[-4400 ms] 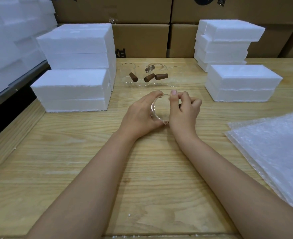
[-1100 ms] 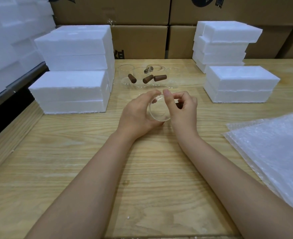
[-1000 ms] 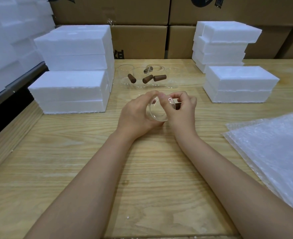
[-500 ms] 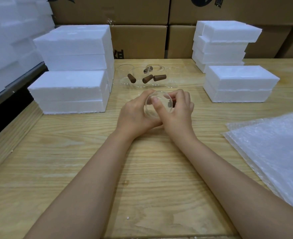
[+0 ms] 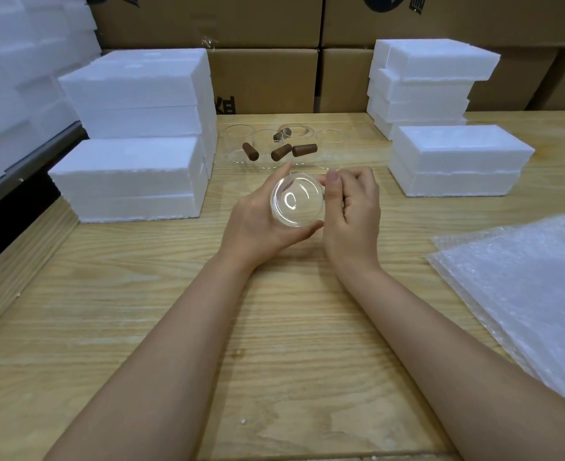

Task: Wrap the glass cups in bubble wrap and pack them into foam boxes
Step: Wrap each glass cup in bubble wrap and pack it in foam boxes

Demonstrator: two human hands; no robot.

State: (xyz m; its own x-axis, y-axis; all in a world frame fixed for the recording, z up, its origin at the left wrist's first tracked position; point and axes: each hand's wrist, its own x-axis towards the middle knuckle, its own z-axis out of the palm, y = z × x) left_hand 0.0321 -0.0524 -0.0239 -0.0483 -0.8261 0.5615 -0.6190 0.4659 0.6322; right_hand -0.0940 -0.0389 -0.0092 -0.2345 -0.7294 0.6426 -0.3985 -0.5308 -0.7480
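Your left hand (image 5: 257, 221) grips the glass cup (image 5: 297, 203) over the middle of the table (image 5: 141, 294), fingers curled round its side. The cup is tipped, one round end facing you, its long axis pointing away. Your right hand (image 5: 354, 211) sits against its right edge, fingers curled; whether they hold anything can't be told.

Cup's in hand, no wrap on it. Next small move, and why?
Probably let go with the right hand and reach right for the top bubble wrap sheet. The glass cup is bare and cradled in the left hand, which looks able to hold it alone. The sheets lie flat on the right hand's side, with only bare wood between.
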